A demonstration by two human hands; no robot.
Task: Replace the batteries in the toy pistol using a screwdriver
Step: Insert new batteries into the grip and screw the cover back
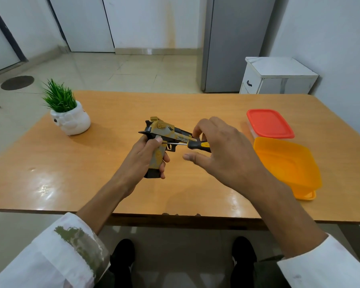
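Observation:
A yellow, grey and black toy pistol [167, 131] is held above the middle of the wooden table [112, 173]. My left hand [148, 161] is wrapped around its grip, thumb on the side. My right hand [220, 150] holds a screwdriver [197, 144] with a black and yellow handle by the fingertips. The metal shaft runs left, and its tip meets the pistol's side just above the grip, next to my left thumb. The pistol's barrel points right and passes behind my right fingers.
An orange plastic container [289, 165] sits at the table's right, with a clear box under a red lid [269, 123] behind it. A small green plant in a white pot [69, 115] stands at the back left. A white cabinet [279, 75] is beyond the table.

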